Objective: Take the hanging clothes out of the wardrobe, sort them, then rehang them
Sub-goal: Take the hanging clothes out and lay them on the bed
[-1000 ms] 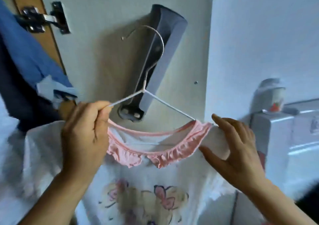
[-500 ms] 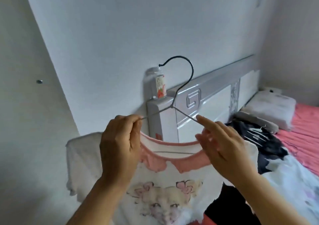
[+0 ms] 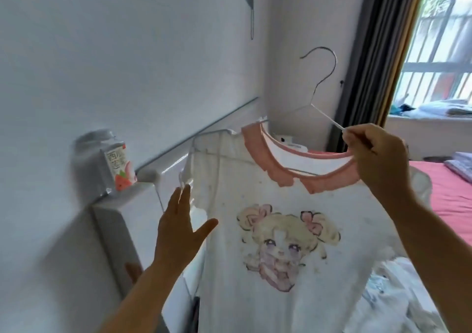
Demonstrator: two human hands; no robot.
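The right hand (image 3: 378, 161) pinches the upper arm of a wire hanger (image 3: 320, 98), with its thumb and fingers curled round the thin wire, and carries a white shirt (image 3: 281, 230) that hangs below and to the left of it. The shirt has a pink collar (image 3: 293, 172) and a cartoon girl printed on the chest. The left hand (image 3: 180, 228) is open with fingers straight, just beside the shirt's near sleeve, and whether it touches the cloth cannot be told.

The step looks like carrying this garment to the bed (image 3: 449, 195), beyond the right hand, for sorting. To do it well, keep the pinch firm, since 1 thin wire can twist between the fingers. The hanger sits tilted, its far shoulder higher, so the collar may slide off the low end; levelling it would help. The left hand could steady the sleeve or hem so the shirt swings less and lands flat, not crumpled.
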